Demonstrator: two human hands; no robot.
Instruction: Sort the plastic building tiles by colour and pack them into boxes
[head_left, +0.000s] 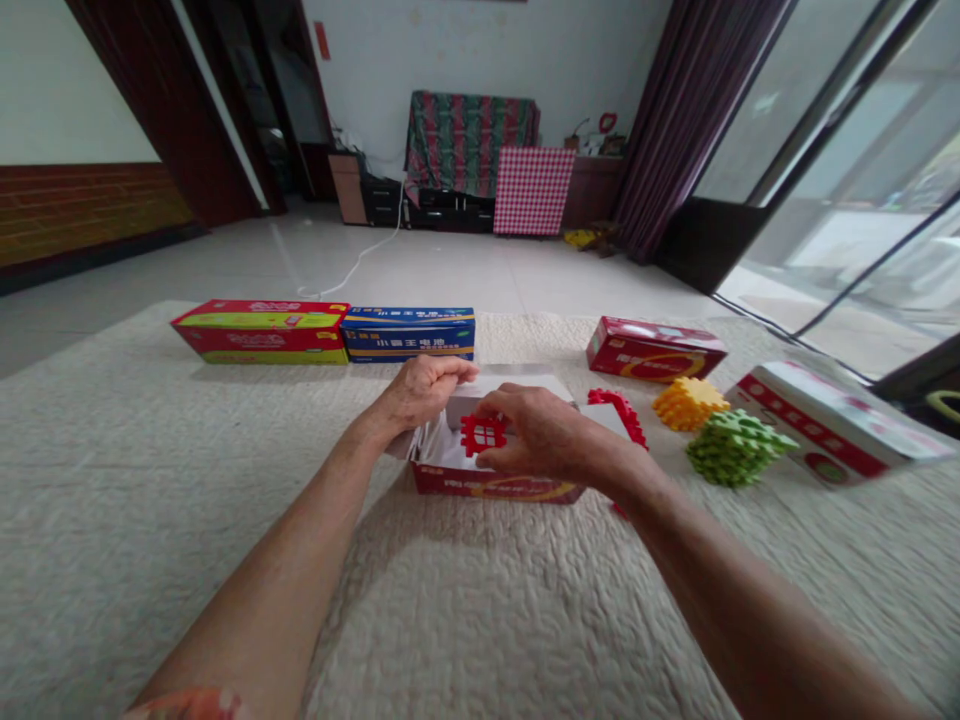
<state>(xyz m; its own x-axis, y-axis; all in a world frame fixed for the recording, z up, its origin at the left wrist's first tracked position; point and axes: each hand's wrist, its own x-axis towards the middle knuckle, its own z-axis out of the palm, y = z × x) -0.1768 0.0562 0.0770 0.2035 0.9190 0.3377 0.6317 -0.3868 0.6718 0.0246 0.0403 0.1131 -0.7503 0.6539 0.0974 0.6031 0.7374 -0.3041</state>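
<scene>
An open red cardboard box [495, 486] with a white inside lies in front of me on the quilted mat. My right hand [536, 432] is over the opening, its fingers pinching a red plastic building piece [482, 435] with a window-like grid and notched edges. At the box's back left corner, my left hand [426, 392] grips the raised edge, fingers together; its fingertips are partly hidden. More red notched pieces [621, 412] lie just right of the box, partly behind my right forearm. The bottom of the box is mostly covered by my right hand.
Stacks of yellow [688, 403] and green notched pieces [739, 447] sit to the right. Near them are a closed red box [656, 350] and a white-and-red box [832, 420]. A red-and-green box [262, 333] and a blue box [410, 334] stand end to end at the back left.
</scene>
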